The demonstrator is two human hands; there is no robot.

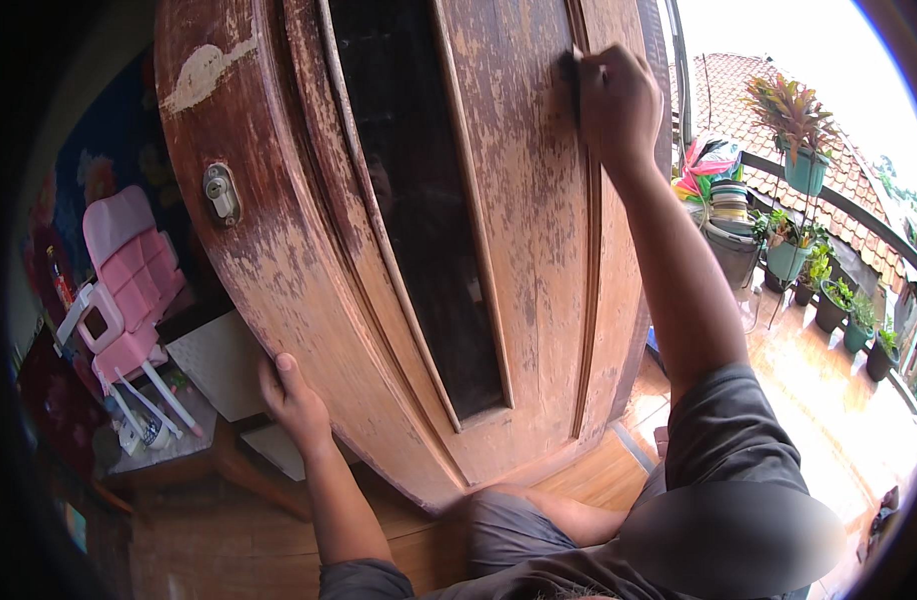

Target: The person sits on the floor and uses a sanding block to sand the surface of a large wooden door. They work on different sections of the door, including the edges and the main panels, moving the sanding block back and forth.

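Wooden door (429, 250), worn and peeling, with a dark glass panel (419, 200) at its centre and a metal lock cylinder (221, 193) left of the panel. Right hand (617, 105) is pressed high on the door, right of the panel, fingers clamped on a small dark pad (571, 80). Left hand (294, 400) is held at the door's lower left edge, fingers curled around it. Pink child's chair (129, 290) is seen left of the door; potted plants (799, 150) right of it.

door (419, 230): middle, lock (221, 193) near its left edge
left hand (294, 400): on door's lower left edge
right hand (617, 105): on door's upper right
chair (129, 290): left of door
plants (819, 260): right, along railing (859, 215)
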